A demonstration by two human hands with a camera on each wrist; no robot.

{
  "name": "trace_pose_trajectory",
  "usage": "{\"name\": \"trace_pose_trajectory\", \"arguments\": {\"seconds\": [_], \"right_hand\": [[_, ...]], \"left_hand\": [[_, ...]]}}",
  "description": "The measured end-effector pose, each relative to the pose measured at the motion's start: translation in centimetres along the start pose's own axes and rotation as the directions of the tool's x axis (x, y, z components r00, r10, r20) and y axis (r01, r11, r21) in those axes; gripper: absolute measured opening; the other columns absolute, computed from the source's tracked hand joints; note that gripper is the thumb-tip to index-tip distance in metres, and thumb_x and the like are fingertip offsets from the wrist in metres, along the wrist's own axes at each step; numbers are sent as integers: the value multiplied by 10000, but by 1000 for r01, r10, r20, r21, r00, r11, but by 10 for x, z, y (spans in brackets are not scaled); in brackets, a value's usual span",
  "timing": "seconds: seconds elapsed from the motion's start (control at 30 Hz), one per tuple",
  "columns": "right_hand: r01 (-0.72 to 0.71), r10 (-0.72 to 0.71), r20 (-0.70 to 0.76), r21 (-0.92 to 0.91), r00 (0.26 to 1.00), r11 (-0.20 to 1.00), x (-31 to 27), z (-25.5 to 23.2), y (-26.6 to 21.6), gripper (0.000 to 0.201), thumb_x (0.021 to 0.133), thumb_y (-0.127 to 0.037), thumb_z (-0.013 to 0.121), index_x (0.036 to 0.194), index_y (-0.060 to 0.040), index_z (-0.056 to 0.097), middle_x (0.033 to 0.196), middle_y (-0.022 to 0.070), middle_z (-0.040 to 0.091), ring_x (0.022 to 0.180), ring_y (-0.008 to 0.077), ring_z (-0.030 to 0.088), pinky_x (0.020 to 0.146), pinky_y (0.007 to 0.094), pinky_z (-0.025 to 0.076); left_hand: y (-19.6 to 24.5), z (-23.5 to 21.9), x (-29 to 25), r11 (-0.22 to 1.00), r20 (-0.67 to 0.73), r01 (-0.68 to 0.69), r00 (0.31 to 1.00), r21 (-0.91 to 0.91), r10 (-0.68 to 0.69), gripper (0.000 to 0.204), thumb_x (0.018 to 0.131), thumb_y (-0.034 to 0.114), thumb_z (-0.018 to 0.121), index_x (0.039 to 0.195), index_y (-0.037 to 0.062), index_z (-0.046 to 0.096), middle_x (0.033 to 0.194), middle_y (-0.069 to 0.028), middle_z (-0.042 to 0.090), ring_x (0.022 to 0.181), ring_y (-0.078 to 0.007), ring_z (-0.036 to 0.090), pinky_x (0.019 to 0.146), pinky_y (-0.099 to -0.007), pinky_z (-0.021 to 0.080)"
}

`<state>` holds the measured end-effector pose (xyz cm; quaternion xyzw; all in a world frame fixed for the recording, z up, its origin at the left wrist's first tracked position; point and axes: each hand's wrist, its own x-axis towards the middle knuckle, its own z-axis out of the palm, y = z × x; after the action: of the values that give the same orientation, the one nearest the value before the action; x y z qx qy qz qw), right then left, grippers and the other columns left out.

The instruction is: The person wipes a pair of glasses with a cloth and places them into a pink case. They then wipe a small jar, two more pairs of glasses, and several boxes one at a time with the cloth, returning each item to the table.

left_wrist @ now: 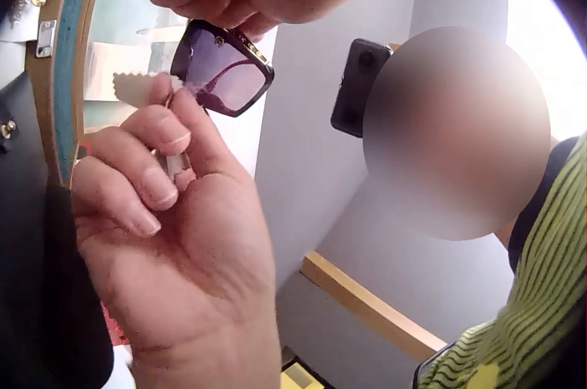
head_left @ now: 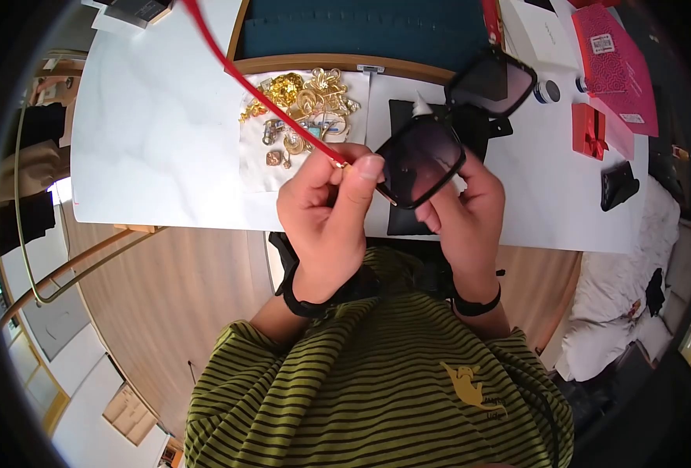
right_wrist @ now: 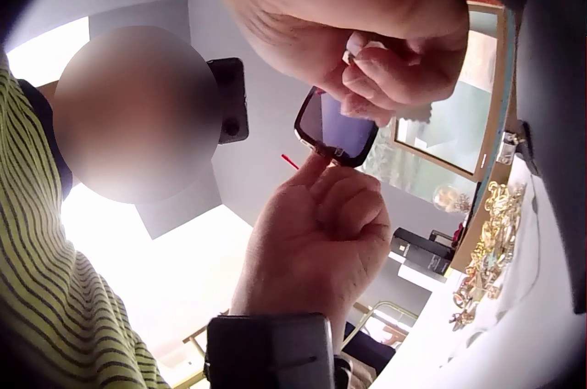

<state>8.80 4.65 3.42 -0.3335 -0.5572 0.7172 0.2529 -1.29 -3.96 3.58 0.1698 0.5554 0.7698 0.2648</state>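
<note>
Pinching sunglasses (head_left: 417,156) by a hinge (head_left: 341,164), left hand (head_left: 326,220) faces right hand (head_left: 472,222) gripping cloth (left_wrist: 139,88).

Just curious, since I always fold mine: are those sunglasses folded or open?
Open: the sunglasses have both red arms swung out, stretching away from the dark lenses in the head view.

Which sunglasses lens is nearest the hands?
The lower lens in the head view, between the left hand and right hand; the other lens is higher, farther from both.
</note>
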Motion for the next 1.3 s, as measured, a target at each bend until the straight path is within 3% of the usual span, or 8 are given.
{"name": "trace_pose_trajectory", "arguments": {"seconds": [0.17,0.3,0.43,0.7,0.83,1.03,1.1,1.3], "right_hand": [[-79,88,213,-50,973,996,-2,-4,-6,257,959,-150,417,919,15,611,617,5,537,538,36,440,475,199,338],[-5,9,51,-92,999,996,-1,-10,-1,399,973,-191,339,782,20,620,592,23,537,524,61,441,478,224,346],[105,-64,98,-506,993,856,8,-30,1,396,986,-210,402,776,31,636,596,19,549,516,69,444,473,248,356],[-129,101,146,195,984,972,3,-34,-3,369,1005,-271,392,989,50,574,645,78,540,487,87,408,408,201,299],[-272,107,280,658,954,702,9,-35,7,474,1019,-330,297,1076,90,510,602,73,452,454,92,339,356,222,277],[-267,13,379,627,925,732,4,-31,15,441,925,-390,552,1017,41,544,631,16,480,514,56,417,407,201,327],[-137,83,301,164,950,977,3,-28,6,309,826,-230,710,972,6,574,685,-22,530,576,14,451,483,181,354],[-125,130,99,-56,987,991,0,-14,-5,153,917,-126,559,982,-7,630,654,-52,506,566,3,396,517,183,322]], "left_hand": [[-4,-7,-2,1000,75,-7,997,8,7,102,887,58,622,909,-41,610,689,12,563,606,-21,446,545,-167,330],[-3,-6,1,998,-6,-48,999,33,48,108,886,65,625,906,-40,615,693,5,573,614,-25,451,558,-168,336],[-4,-10,5,995,-35,-79,996,54,81,121,889,83,624,909,-37,619,697,1,577,609,-27,448,556,-170,334],[-5,-11,5,995,-41,-88,995,47,90,116,891,83,621,899,-33,621,704,-1,580,605,-29,444,555,-171,334],[-6,-11,5,991,-70,-110,991,73,116,121,891,85,623,898,-36,620,705,-3,580,604,-31,445,556,-170,336],[-6,-11,5,993,-63,-111,992,40,113,129,891,90,624,900,-38,620,705,-3,578,606,-31,447,555,-171,339],[-7,-10,4,993,-67,-111,991,41,114,130,892,93,624,899,-36,621,703,-1,577,603,-28,442,551,-170,334],[-7,-12,5,995,-68,-90,993,35,93,126,894,93,622,898,-33,620,705,1,576,605,-27,441,555,-171,333]]}}
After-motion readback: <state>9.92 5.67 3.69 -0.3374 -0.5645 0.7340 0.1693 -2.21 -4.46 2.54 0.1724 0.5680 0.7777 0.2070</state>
